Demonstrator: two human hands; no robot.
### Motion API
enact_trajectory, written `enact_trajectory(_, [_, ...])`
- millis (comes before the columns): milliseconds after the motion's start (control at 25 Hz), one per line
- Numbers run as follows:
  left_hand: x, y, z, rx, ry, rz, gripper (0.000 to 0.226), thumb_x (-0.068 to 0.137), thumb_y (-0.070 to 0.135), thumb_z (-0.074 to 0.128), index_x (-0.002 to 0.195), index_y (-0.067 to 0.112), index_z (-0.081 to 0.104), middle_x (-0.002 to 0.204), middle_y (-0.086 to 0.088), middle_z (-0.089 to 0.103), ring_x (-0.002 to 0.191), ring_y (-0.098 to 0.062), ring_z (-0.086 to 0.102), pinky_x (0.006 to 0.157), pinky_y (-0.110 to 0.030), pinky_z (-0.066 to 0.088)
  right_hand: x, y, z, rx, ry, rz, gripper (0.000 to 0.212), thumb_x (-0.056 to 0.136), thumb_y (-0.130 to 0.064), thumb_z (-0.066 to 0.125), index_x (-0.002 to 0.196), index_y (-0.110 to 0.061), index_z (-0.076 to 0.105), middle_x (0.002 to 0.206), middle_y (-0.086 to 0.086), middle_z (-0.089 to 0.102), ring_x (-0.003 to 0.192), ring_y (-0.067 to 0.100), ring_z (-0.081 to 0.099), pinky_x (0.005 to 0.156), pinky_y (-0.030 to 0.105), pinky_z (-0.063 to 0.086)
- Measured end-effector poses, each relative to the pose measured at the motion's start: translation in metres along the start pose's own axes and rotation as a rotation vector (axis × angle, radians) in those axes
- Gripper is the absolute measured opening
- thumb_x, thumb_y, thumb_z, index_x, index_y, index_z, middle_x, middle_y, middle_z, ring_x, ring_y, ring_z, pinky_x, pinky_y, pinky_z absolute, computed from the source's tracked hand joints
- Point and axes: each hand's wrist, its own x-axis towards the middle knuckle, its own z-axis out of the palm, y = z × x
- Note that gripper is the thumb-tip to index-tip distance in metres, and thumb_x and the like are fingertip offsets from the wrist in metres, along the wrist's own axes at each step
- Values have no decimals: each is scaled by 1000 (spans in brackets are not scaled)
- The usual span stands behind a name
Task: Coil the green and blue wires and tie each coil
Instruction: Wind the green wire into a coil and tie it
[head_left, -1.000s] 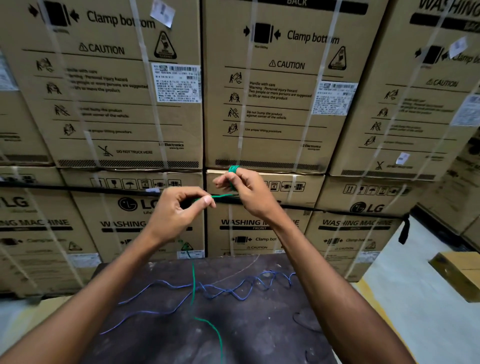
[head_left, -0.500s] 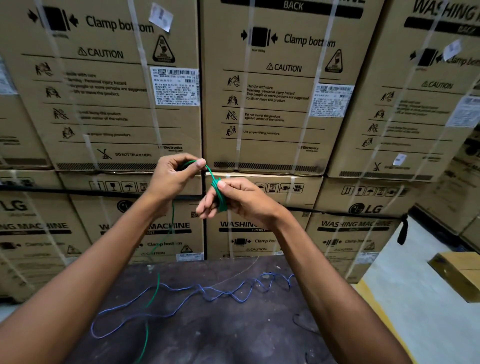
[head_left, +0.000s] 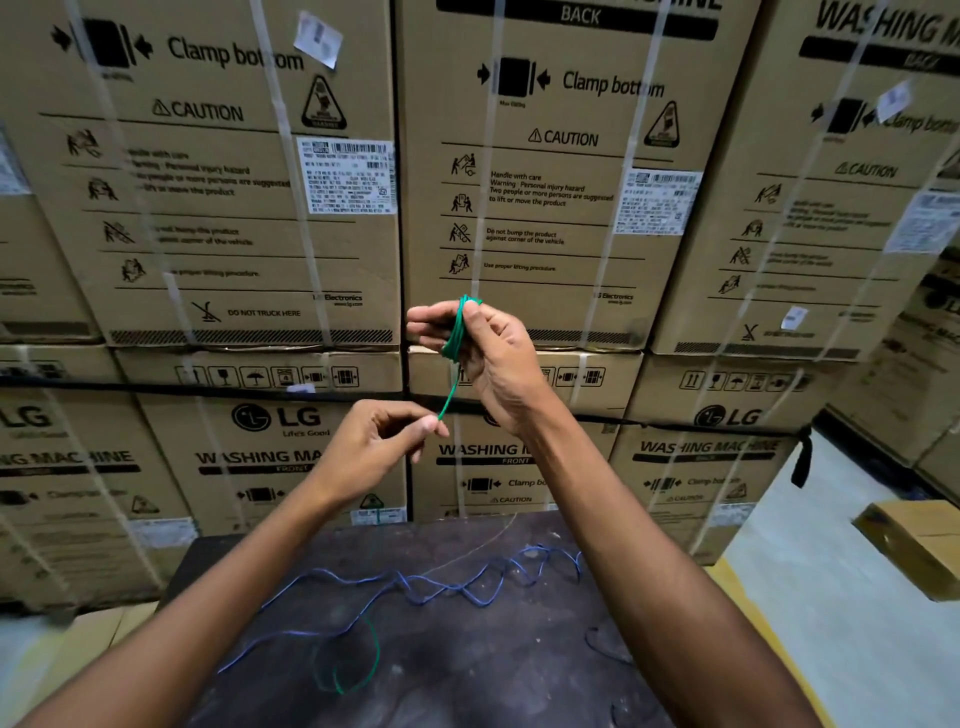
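Stacked cardboard boxes (head_left: 218, 208) back a dark tabletop (head_left: 467, 675). At 12 o'clock the right hand (head_left: 493, 358) grips the green wire (head_left: 456, 332) coil; its strand runs toward 7 o'clock into the left hand (head_left: 384, 447), which pinches it. Blue wire (head_left: 415, 592) lies loose at 6 o'clock.

both arms reach forward and up. the right hand (head_left: 488, 358) is raised higher, fingers curled in a grip; the left hand (head_left: 376, 447) sits lower, thumb and forefinger pinched.
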Motion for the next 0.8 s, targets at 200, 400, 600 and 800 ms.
enact_trajectory(200, [-9,20,-25,62,7,115,22,93,25,64,86,9,77,59,9,54,55,-8,44,51,-25,33,-3,10,-10,-440,-14,40,38,110,-10,35,112,14,65,115,33,68,103,31,69,99,42,55])
enact_trajectory(400, [19,45,-53,156,129,211,13,92,10,69,81,8,75,72,6,73,66,-3,62,61,-18,48,-15,9,-7,-706,-221,165,36,109,-15,40,99,-2,72,104,19,75,93,25,73,88,32,58])
enact_trajectory(600, [49,44,-59,95,185,173,8,90,4,72,86,-2,75,69,9,73,68,2,64,65,-12,49,-28,-4,-4,-289,-364,292,42,112,-16,28,102,6,62,108,28,67,97,38,62,86,37,53])
enact_trajectory(800, [50,21,-46,-192,191,-7,18,79,39,81,78,21,77,72,-1,67,65,-19,53,60,-27,40,-29,-16,4,-23,-436,275,41,111,-13,24,101,4,60,108,28,66,93,33,68,85,32,56])
